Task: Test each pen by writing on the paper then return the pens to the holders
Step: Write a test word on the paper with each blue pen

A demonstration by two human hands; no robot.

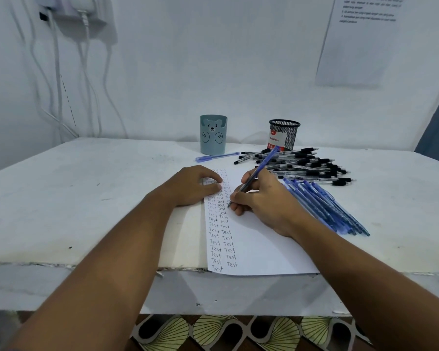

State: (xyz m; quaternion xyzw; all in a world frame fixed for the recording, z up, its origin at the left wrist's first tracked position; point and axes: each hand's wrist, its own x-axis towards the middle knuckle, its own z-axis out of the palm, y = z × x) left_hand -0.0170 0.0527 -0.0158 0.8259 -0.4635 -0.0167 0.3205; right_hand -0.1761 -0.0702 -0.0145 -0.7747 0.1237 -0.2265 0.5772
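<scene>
Head view: white paper sheet (254, 244) overhangs the table's near edge. On it, left hand (193, 184) presses, fingers loosely bent; right hand (261, 198) pinches a blue-barrelled pen (257, 173), tip down. Right of the sheet, blue pens (325, 206); beyond, black-capped pens (302, 163), bear-faced holder (213, 135), black mesh holder (284, 134). Risk: the forearm could sweep blue pens off.

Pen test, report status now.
Right hand grips blue pen, tip on paper. Left hand presses paper flat. Both holders appear empty; nothing in the way.
</scene>
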